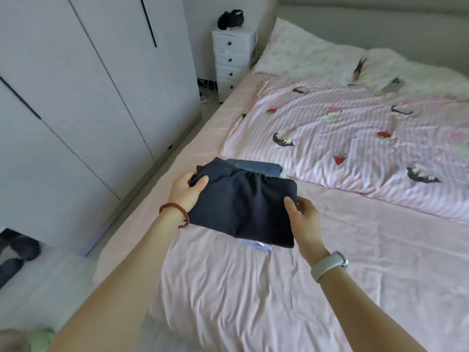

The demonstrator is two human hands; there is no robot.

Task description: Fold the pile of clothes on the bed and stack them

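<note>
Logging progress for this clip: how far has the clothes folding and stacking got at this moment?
Late stage, it seems. Done: folded pieces, one blue-grey garment among them, already lie stacked on the bed. In hand: the left hand and right hand grip a folded dark navy garment over that stack. Left: setting it down; no unfolded clothes show elsewhere on the bed.

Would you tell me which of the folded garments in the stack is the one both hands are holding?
The dark navy garment on top: the left hand and right hand grip its sides. The blue denim piece and the light blue piece only peek out beneath it.
</note>
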